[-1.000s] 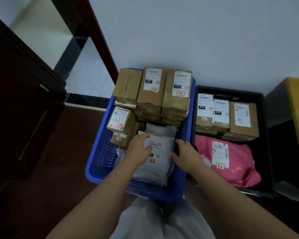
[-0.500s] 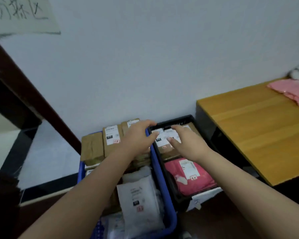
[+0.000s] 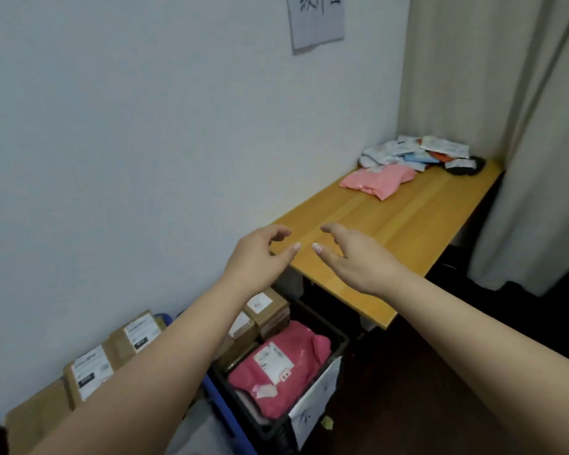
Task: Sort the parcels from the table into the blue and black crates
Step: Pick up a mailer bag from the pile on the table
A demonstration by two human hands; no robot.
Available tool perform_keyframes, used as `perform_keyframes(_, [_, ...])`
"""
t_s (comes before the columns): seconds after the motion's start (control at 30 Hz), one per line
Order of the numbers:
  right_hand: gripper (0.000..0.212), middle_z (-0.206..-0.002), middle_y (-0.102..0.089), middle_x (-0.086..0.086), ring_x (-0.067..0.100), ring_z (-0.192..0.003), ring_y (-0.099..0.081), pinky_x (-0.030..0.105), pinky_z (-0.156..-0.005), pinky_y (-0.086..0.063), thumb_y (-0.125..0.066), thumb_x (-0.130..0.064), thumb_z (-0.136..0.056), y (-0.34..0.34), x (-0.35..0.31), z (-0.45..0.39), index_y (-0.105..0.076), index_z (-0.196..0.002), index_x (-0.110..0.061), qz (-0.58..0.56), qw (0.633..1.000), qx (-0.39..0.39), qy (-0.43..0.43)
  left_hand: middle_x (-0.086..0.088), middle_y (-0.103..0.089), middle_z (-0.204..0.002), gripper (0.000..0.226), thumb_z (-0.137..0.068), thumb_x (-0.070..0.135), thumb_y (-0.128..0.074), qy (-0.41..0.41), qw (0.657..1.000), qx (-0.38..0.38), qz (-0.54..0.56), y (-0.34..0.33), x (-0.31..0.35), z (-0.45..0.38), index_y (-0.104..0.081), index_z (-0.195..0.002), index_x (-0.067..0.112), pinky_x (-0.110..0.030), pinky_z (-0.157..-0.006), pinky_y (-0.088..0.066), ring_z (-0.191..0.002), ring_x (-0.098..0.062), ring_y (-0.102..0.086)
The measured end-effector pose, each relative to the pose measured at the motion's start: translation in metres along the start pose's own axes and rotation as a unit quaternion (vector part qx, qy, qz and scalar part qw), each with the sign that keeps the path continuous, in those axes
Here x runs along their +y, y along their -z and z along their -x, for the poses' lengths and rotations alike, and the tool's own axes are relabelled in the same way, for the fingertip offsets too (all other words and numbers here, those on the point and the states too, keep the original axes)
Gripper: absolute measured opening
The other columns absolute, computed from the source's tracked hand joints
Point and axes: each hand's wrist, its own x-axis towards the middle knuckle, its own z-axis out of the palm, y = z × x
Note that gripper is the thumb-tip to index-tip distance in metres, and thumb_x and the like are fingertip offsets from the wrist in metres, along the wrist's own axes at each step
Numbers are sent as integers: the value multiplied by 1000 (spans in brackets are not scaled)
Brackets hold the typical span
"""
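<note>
Wooden table (image 3: pixel 408 224) beyond both empty hands (image 3: pixel 257 254).

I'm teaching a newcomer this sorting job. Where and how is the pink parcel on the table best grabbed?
Probably by its near edge, coming from the crate end of the table. The pink parcel lies flat and soft, nearest of the pile, with nothing resting on its near half. Both hands, left and right, are free.

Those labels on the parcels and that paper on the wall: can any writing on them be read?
Paper sheet on the wall: handwritten characters, cut off by the frame, not readable.
Cardboard boxes: white printed labels, too small and blurred.
Pink parcel in the black crate: white label with a red mark, unreadable.
Parcels on the table: labels too small.
</note>
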Motion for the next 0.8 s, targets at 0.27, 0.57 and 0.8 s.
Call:
perform_keyframes(0.27, [59,-145,-45,5,23,-131,-44,42,-102,-41,-39,-54,-98,97,132,-24,-29,-149,-26,27,998,37,-36,0,-61,-129,46,-90,37,-65,-47,999,-22,-2,-92,108,-99,-57,-131,18,-21,-95,-38,-119,-14,-53])
perform_keyframes(0.57, [60,-141,-49,4,23,-127,-48,40,-98,-44,-45,-53,-96,181,275,-59,-30,-147,-26,55,995,24,-74,-3,-56,-135,50,-89,40,-65,-15,997,-70,0,-208,195,-197,-54,-133,19,-30,-102,-41,-123,-19,-52])
perform_keyframes(0.8, [61,-143,-47,7,23,-131,-45,40,-101,-42,-46,-53,-96,182,348,-112,-28,-149,-29,8,995,-7,-100,-3,-52,-139,54,-90,41,-64,3,995,-93,-16,-263,199,-271,-50,-137,19,-27,-99,-39,-126,-18,-49])
